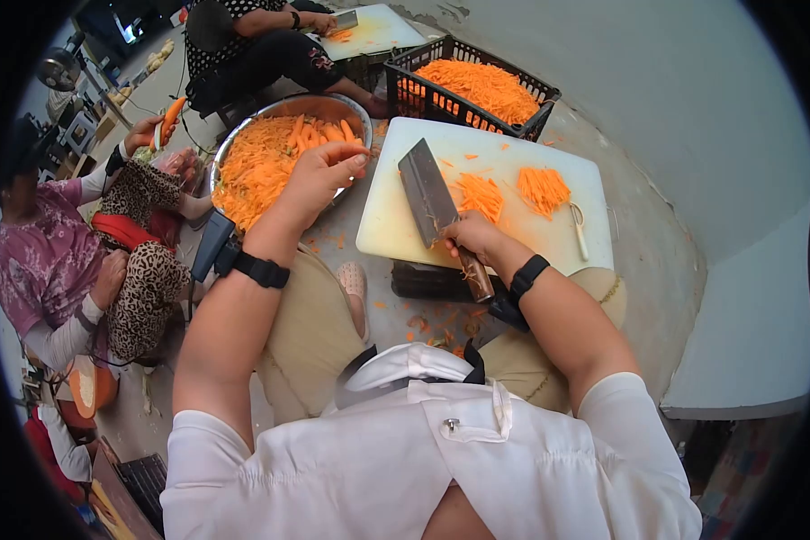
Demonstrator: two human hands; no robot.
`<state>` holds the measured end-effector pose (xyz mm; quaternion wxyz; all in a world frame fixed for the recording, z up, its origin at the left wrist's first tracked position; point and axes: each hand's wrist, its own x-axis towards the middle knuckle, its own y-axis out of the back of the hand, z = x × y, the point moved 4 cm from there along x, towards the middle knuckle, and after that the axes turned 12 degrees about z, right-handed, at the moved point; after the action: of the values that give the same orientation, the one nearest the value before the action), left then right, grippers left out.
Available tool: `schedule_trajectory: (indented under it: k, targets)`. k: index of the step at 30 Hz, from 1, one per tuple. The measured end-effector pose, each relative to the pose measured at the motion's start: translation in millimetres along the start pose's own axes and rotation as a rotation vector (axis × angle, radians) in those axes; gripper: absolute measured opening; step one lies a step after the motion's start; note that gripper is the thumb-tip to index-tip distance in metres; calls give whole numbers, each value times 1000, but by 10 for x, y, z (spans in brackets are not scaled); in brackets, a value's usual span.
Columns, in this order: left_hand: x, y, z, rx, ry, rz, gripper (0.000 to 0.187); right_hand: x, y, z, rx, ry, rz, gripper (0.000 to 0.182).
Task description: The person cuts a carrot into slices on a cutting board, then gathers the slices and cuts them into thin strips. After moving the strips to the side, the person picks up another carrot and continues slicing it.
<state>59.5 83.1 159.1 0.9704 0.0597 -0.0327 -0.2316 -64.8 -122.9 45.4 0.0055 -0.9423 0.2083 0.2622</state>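
On the grey concrete floor, my right hand (472, 236) clenches a broad steel cleaver (430, 193) over the white plastic cutting board (396, 220); my left hand (319, 175) pinches carrot pieces above the round metal bowl of shredded carrot (243, 166)

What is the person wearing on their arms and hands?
Both hands, left hand and right hand, are bare, without gloves. Each wrist carries a black band like a watch strap. Short white sleeves end above the elbows, leaving the forearms uncovered.
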Motion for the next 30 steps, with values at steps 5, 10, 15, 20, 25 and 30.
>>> schedule_trajectory:
  k: [5, 10, 15, 20, 25, 30]
  targets:
    - [14, 134, -208, -35, 135, 159, 24, 372, 138, 39, -239, 45, 188, 5]
    - [-19, 73, -244, -7, 103, 135, 28, 546, 577, -70, -65, -30, 350, 10]
    - [8, 118, -255, -32, 106, 160, 29, 640, 1088, -26, -37, -19, 625, 13]
    - [-17, 136, -226, -83, 121, 171, 30, 519, 1322, 6, -160, 49, 722, 11]
    - [16, 44, -211, -128, 111, 132, 30, -89, 890, -183, -189, 196, 200, 12]
    - [65, -187, -206, -107, 80, 1, 30, -237, 775, 34, -522, 194, -6, 13]
